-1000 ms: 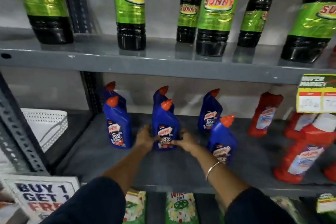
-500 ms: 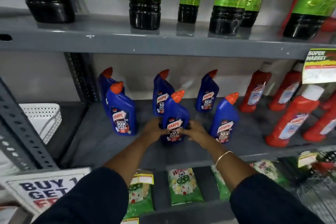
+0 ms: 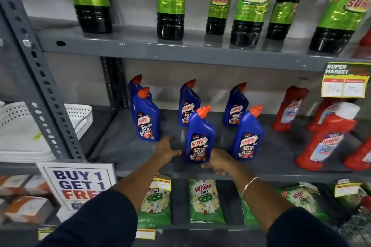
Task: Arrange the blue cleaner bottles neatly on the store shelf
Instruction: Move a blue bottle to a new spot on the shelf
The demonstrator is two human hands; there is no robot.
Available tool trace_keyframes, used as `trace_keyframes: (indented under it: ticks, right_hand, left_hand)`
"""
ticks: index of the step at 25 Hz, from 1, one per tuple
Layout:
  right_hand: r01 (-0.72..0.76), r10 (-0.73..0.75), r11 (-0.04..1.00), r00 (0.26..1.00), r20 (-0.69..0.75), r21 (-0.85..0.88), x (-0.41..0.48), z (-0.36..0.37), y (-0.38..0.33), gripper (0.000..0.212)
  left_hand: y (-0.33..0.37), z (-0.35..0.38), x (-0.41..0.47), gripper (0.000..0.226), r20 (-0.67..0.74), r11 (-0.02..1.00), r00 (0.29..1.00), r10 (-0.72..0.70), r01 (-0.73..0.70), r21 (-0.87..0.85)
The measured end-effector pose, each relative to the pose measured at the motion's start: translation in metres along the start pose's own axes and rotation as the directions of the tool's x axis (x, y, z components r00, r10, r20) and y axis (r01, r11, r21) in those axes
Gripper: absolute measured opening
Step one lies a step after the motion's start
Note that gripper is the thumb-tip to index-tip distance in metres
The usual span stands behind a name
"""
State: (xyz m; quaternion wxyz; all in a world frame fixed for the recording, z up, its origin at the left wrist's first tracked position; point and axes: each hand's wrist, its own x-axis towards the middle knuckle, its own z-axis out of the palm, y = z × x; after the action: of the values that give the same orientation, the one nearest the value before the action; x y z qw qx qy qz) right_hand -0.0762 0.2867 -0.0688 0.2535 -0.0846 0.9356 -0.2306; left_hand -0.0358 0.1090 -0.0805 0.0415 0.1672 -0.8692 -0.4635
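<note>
Several blue cleaner bottles with orange caps stand upright on the grey middle shelf [image 3: 124,152], in a back row and a front row. The front row has a left bottle [image 3: 147,120], a middle bottle [image 3: 199,138] and a right bottle [image 3: 248,136]. Behind them stand the back bottles [image 3: 188,102] [image 3: 234,106], and one more [image 3: 135,88] is half hidden at the left. My left hand [image 3: 167,148] is spread open just left of the middle front bottle, a small gap away. My right hand [image 3: 217,161] sits low at that bottle's right base corner, fingers loosely curled over the shelf edge, not wrapped around it.
Red cleaner bottles [image 3: 325,136] crowd the shelf's right end. Tall dark bottles with green labels [image 3: 251,6] fill the shelf above. A price tag [image 3: 345,80] hangs from its edge. Green detergent packs [image 3: 204,200] lie on the shelf below. A white basket [image 3: 80,118] and a promo sign [image 3: 78,184] are at the left.
Both hands clasped the middle front bottle before; now the left hand has come off it and spread, and the right has slid down to its base. The bottle stands alone.
</note>
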Motion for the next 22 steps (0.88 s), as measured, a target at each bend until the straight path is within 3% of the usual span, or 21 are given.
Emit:
trace_keyframes:
  ticks: [3,5,7,8,10,11,14,17,19,22]
  right_hand:
    - [-0.166,0.145,0.980,0.974,0.176,0.106,-0.002,0.023,-0.037,0.032]
    - [-0.079,0.043,0.959,0.990,0.136,0.274,0.009,0.036,-0.074,0.024]
    - [0.081,-0.085,0.918,0.996,-0.007,0.388,0.023,0.041,-0.111,0.006]
    - [0.140,-0.125,0.891,0.990,-0.063,0.432,0.033,0.042,-0.124,0.025]
    - [0.213,-0.153,0.852,0.975,-0.162,0.478,0.052,0.045,-0.146,0.056]
    - [0.236,-0.158,0.847,0.967,-0.199,0.476,0.062,0.048,-0.152,0.061]
    - [0.259,-0.166,0.802,0.962,-0.217,0.538,0.081,0.055,-0.165,0.056]
    - [0.290,-0.174,0.750,0.953,-0.246,0.594,0.088,0.065,-0.170,0.049]
    - [0.289,-0.189,0.729,0.956,-0.224,0.620,0.083,0.068,-0.170,0.047]
    - [0.236,-0.174,0.721,0.972,-0.159,0.652,0.060,0.071,-0.168,0.048]
  left_hand:
    - [-0.019,-0.030,0.005,0.056,-0.175,0.998,0.983,-0.050,0.043,-0.044]
    - [-0.024,-0.059,0.012,0.047,-0.291,0.994,0.954,-0.077,0.050,-0.097]
    - [-0.032,-0.088,0.024,0.042,-0.400,0.988,0.915,-0.055,-0.008,-0.153]
    - [-0.034,-0.100,0.029,0.043,-0.407,0.975,0.913,-0.030,-0.063,-0.212]
    - [-0.045,-0.124,0.047,0.054,-0.268,0.895,0.961,0.070,-0.179,-0.408]
    - [-0.052,-0.132,0.056,0.065,-0.152,0.855,0.979,0.138,-0.195,-0.480]
    - [-0.077,-0.137,0.095,0.099,0.091,0.886,0.984,0.150,-0.093,-0.454]
    - [-0.086,-0.141,0.106,0.063,0.089,0.977,0.987,0.131,-0.113,-0.178]
    - [-0.087,-0.144,0.101,0.034,0.052,0.977,0.991,0.124,-0.113,-0.178]
    - [-0.085,-0.147,0.077,0.030,0.027,0.985,0.990,0.139,-0.136,-0.109]
